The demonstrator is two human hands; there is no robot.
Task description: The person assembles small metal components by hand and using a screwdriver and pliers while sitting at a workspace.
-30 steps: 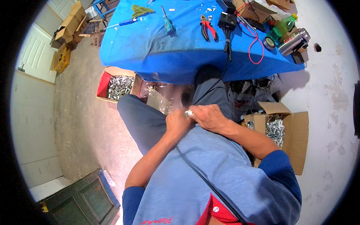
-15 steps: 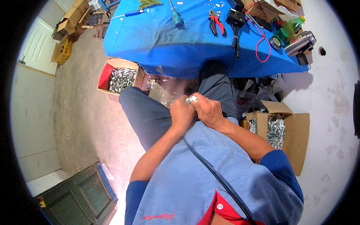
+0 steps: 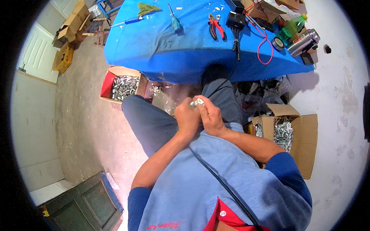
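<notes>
Over my lap, my left hand [image 3: 187, 115] and my right hand [image 3: 212, 117] are closed side by side, fingertips touching. Between them they grip a small silvery-white metal piece [image 3: 197, 102]; fingers cover most of it, so its exact kind is unclear. To the left of my knee, an open carton [image 3: 107, 85] with a red inner side holds many small silvery metal pieces [image 3: 125, 87]. At my right, a brown cardboard box [image 3: 305, 146] contains longer silvery pieces [image 3: 283, 134].
Ahead stands a table under a blue cloth [image 3: 154, 48], bearing red-handled pliers [image 3: 216, 29], screwdrivers [image 3: 175, 24], a black adapter [image 3: 236, 20], a green bottle [image 3: 291, 27] and a steel flask [image 3: 303, 42]. A black cable [image 3: 219, 175] crosses my shirt. Scraps litter the floor below.
My hands keep hold of the small piece and have shifted slightly, with more of its white end showing between the fingers. The whole view has moved a little.
</notes>
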